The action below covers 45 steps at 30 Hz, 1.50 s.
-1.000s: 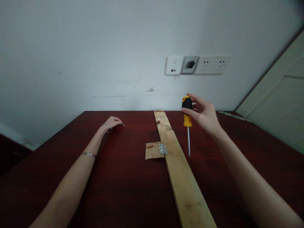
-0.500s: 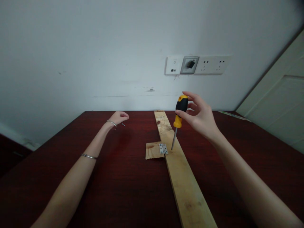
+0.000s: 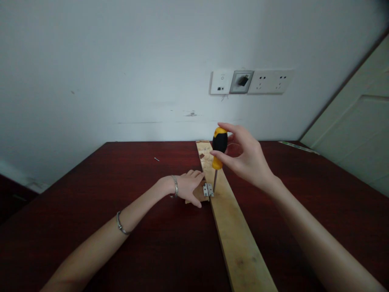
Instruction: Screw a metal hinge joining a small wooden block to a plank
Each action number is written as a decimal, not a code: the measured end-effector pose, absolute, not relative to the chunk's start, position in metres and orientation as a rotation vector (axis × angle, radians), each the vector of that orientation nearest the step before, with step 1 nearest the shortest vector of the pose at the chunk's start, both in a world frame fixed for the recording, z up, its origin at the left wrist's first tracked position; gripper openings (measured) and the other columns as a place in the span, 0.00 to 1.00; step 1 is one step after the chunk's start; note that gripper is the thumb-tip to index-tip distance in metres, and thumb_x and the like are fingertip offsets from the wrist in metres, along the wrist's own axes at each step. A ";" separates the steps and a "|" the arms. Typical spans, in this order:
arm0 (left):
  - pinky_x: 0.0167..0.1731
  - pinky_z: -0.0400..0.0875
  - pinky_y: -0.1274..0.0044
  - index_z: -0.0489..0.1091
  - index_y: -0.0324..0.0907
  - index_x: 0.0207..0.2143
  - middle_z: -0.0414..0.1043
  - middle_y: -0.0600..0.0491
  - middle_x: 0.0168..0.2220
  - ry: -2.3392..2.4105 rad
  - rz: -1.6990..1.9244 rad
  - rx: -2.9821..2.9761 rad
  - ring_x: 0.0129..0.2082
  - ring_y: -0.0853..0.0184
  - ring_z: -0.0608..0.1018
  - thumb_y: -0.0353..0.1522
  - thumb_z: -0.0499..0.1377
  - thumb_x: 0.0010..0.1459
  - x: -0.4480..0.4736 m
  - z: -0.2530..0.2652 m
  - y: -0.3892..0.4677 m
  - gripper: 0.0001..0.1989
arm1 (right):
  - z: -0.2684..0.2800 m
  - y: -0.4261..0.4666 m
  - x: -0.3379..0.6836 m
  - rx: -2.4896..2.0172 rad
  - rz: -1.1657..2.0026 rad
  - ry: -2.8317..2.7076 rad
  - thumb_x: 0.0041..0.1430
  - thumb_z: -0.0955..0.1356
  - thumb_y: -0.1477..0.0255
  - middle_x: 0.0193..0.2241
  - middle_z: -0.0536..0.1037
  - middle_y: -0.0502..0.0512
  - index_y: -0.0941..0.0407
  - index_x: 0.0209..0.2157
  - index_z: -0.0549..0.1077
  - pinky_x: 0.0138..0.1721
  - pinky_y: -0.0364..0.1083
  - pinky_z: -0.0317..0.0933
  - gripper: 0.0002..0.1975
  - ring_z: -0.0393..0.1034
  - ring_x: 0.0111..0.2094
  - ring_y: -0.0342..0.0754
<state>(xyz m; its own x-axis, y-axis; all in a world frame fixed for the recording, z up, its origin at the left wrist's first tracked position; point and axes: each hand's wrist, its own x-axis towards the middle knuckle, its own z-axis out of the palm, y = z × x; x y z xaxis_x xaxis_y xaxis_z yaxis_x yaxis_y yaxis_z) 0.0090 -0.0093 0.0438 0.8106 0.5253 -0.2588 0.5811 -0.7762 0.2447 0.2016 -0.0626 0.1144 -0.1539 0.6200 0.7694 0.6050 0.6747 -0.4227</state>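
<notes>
A screwdriver (image 3: 219,142) with a yellow and black handle is held nearly upright in my right hand (image 3: 244,156). Its tip points down at the right edge of a metal hinge (image 3: 208,190); whether it sits on a screw is too small to tell. The hinge lies across a long wooden plank (image 3: 235,227) and a small wood piece (image 3: 199,192) at its left side. Over that small piece, my left hand (image 3: 190,186) lies with fingers spread, covering most of it. One loose screw (image 3: 157,159) rests on the dark red table, away from both hands.
The dark red table (image 3: 146,251) reaches back to a white wall (image 3: 91,73). Sockets (image 3: 269,82) with a black plug (image 3: 243,81) are set in the wall. A thin flat strip (image 3: 299,147) lies at the back right, beside a pale panelled door (image 3: 358,134).
My left hand has moved right and nearer, from beside the loose screw onto the small wood piece, and its fingers have spread. The screwdriver has shifted left to the hinge edge.
</notes>
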 end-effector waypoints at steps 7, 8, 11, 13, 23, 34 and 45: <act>0.53 0.60 0.64 0.48 0.35 0.60 0.54 0.35 0.61 0.770 -0.212 2.744 0.57 0.48 0.62 0.47 0.65 0.44 0.016 0.038 -0.017 0.48 | 0.116 -0.068 0.196 -0.928 -0.059 -1.891 0.55 0.70 0.69 0.44 0.70 0.57 0.50 0.57 0.64 0.32 0.47 0.72 0.28 0.67 0.38 0.49; 0.53 0.61 0.64 0.50 0.35 0.60 0.55 0.35 0.60 0.781 -0.210 2.750 0.56 0.48 0.63 0.47 0.66 0.44 0.017 0.038 -0.018 0.47 | 0.115 -0.068 0.196 -0.928 -0.063 -1.893 0.55 0.70 0.69 0.45 0.70 0.57 0.50 0.57 0.64 0.32 0.48 0.72 0.27 0.67 0.38 0.49; 0.51 0.63 0.65 0.53 0.33 0.57 0.56 0.35 0.59 0.823 -0.226 2.761 0.54 0.48 0.65 0.46 0.66 0.43 0.018 0.038 -0.020 0.45 | 0.114 -0.068 0.195 -0.932 -0.084 -1.896 0.54 0.71 0.69 0.44 0.70 0.58 0.51 0.55 0.65 0.34 0.49 0.73 0.26 0.67 0.39 0.50; 0.51 0.63 0.65 0.54 0.33 0.57 0.57 0.35 0.58 0.848 -0.238 2.764 0.54 0.48 0.65 0.46 0.67 0.43 0.019 0.038 -0.020 0.45 | 0.114 -0.067 0.195 -0.932 -0.098 -1.893 0.54 0.71 0.70 0.44 0.70 0.58 0.51 0.54 0.66 0.35 0.49 0.72 0.26 0.68 0.39 0.50; 0.51 0.64 0.67 0.55 0.33 0.58 0.59 0.36 0.58 0.874 -0.294 2.756 0.54 0.49 0.66 0.44 0.66 0.44 0.021 0.039 -0.020 0.43 | 0.115 -0.068 0.196 -0.931 -0.076 -1.865 0.53 0.71 0.70 0.43 0.69 0.57 0.52 0.54 0.66 0.32 0.47 0.72 0.26 0.68 0.37 0.48; 0.49 0.65 0.67 0.54 0.30 0.59 0.59 0.36 0.58 0.976 -0.429 2.868 0.53 0.51 0.67 0.46 0.64 0.49 0.020 0.050 -0.031 0.42 | 0.116 -0.067 0.197 -0.932 -0.160 -1.858 0.52 0.71 0.71 0.42 0.69 0.57 0.55 0.53 0.66 0.30 0.46 0.71 0.26 0.66 0.35 0.47; 0.43 0.67 0.74 0.70 0.38 0.39 0.70 0.47 0.44 0.033 0.090 3.195 0.45 0.62 0.71 0.40 0.57 0.59 0.038 0.044 -0.144 0.14 | 0.123 -0.057 0.224 -1.038 -0.187 -1.554 0.51 0.71 0.68 0.47 0.68 0.57 0.49 0.55 0.64 0.24 0.44 0.69 0.29 0.69 0.34 0.47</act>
<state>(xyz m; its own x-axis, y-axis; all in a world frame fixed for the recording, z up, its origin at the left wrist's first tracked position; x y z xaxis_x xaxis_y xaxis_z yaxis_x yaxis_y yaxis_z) 0.0384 -0.1440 0.0440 0.9982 0.0188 0.0570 0.0219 -0.9983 -0.0538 0.2243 -0.0567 0.1228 0.0957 0.5003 0.8605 0.6904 0.5894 -0.4195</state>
